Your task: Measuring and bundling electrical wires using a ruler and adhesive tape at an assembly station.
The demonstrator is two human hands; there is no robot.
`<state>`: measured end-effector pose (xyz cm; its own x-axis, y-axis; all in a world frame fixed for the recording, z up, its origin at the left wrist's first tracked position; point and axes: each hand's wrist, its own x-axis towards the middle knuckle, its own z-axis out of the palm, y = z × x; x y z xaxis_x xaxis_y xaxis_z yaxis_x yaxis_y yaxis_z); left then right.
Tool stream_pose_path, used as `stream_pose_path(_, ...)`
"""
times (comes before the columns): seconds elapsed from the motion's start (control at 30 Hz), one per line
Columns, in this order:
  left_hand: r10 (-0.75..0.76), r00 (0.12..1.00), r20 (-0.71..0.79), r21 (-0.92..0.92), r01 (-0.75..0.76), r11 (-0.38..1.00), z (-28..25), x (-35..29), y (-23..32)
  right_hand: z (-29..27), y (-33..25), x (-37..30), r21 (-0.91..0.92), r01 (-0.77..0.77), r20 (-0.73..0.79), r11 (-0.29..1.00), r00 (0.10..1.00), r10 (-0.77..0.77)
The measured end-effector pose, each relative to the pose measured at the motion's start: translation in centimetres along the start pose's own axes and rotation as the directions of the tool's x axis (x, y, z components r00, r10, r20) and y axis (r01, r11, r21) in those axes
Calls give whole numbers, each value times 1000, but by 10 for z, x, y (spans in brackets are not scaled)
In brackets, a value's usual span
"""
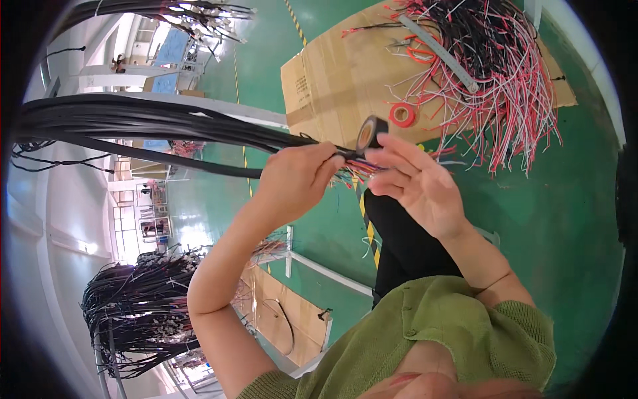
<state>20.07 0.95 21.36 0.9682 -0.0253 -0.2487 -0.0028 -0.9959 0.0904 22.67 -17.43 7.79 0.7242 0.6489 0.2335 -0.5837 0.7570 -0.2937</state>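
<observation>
My left hand (297,178) is closed around a black cable (219,170), near the end where thin coloured wires (359,166) come out. Thumb and forefinger pinch at that end. Just beyond the fingertips a roll of black tape (371,135) stands on edge against the cable end. My right hand (419,183) is beside the roll, palm showing and fingers stretched apart. Its fingertips are by the roll's lower edge; whether they touch it I cannot tell. A thick bundle of black cables (166,120) runs in from the left, above the held cable.
Cardboard (332,80) lies ahead, bearing a roll of red tape (402,115), orange-handled scissors (420,52), a metal ruler (438,53) and a heap of red, white and black wires (505,86). More black cables (143,306) hang from a rack at lower left.
</observation>
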Motion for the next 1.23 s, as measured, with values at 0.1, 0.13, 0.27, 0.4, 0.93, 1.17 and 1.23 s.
stream_pose_path(0.1,-104,978,184,-176,136,975,-11,1,-20,-45,-23,10,-654,219,62,724,970,-236)
stream_pose_path(0.13,-107,977,187,-186,142,972,-15,3,-20,-56,-39,26,-907,132,-54,401,905,-421)
stream_pose_path(0.27,-59,894,444,-272,197,942,-25,20,-14,-216,-102,126,-771,0,373,-637,810,-452)
stream_pose_path(0.4,-101,773,626,-255,325,911,-30,20,-19,-262,-104,156,-587,-105,95,-803,976,-197)
stream_pose_path(0.93,40,953,301,10,-45,999,-42,26,-11,-118,-66,-77,-999,31,30,19,998,-46)
stream_pose_path(1.17,88,883,461,-228,22,974,-35,37,-20,-118,-46,-128,-981,-155,-155,120,988,5)
stream_pose_path(1.23,2,855,519,-164,97,982,-38,36,-11,-117,-44,-130,-980,-167,-167,106,986,8)
